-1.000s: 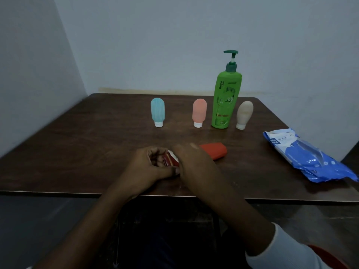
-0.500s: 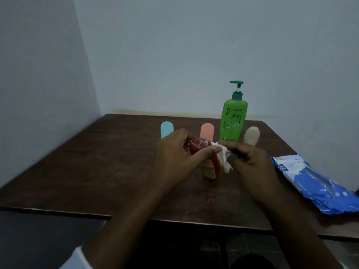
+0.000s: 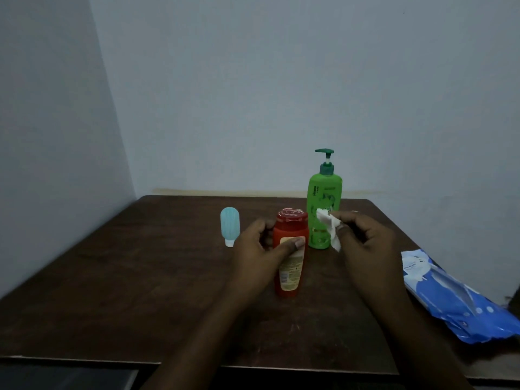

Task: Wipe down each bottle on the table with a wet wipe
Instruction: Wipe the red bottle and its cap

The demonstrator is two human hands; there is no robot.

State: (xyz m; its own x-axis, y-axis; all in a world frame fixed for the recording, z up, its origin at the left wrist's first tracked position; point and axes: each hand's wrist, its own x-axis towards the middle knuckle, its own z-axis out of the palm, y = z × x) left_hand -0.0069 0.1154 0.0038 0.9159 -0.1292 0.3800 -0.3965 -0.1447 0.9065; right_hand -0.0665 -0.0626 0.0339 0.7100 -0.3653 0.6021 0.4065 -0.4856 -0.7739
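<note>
Left hand (image 3: pixel 259 249) curled round a red plastic bottle (image 3: pixel 291 266), thumb across its pale label, bottle upright at the middle of the dark wooden desk (image 3: pixel 140 277), right hand (image 3: pixel 363 240) pinching a crumpled white wet wipe (image 3: pixel 327 223) just beside its cap

One wide-angle camera, worn on the person's head, looks forward and slightly down over a dark brown wooden table (image 3: pixel 126 291) toward a pale grey wall corner (image 3: pixel 116 108). Both forearms rise from the bottom edge, left hand (image 3: pixel 259 257) and right hand (image 3: pixel 365 243) near at mid-frame, a red plastic bottle (image 3: pixel 291 229) between them; the right edge crops a blue plastic wipes packet (image 3: pixel 455 299)
</note>
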